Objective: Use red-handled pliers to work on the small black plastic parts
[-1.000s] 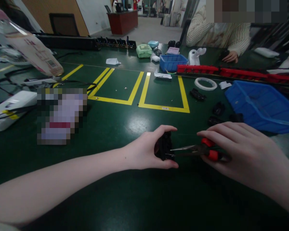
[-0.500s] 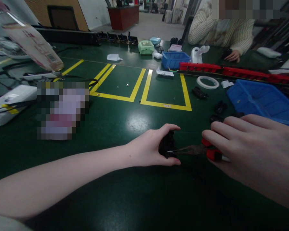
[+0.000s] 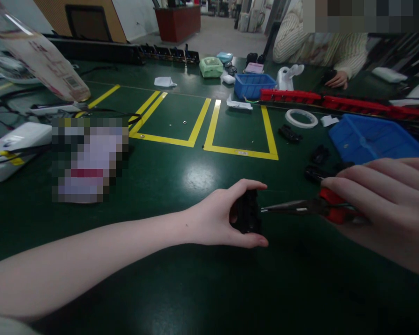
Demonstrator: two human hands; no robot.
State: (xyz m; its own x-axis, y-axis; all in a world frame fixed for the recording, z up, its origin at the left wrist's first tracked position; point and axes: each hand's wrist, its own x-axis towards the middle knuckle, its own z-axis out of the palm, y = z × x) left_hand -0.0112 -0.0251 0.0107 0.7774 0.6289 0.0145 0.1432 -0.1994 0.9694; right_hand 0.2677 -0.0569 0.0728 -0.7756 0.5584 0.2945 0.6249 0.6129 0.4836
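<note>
Between thumb and fingers, my left hand (image 3: 223, 214) grips a small black plastic part (image 3: 248, 214) just above the green table (image 3: 153, 284). My right hand (image 3: 380, 200) is closed on red-handled needle-nose pliers (image 3: 300, 208). Their jaws point left, and the tips stand a little apart from the black part's right side. Something small and shiny shows at the tips, too small to name. More black parts (image 3: 290, 133) lie on the table beyond my right hand.
At the right sits a large blue tray (image 3: 377, 144), with a white tape roll (image 3: 300, 118) beside it. Farther back are a small blue bin (image 3: 254, 87) and a red strip (image 3: 289, 96). A bottle (image 3: 45, 60) leans at left. Across the table sits a person (image 3: 321, 51).
The pliers have drawn back to the right and up, away from the black part they reached into. My left hand has shifted slightly right, still around the part.
</note>
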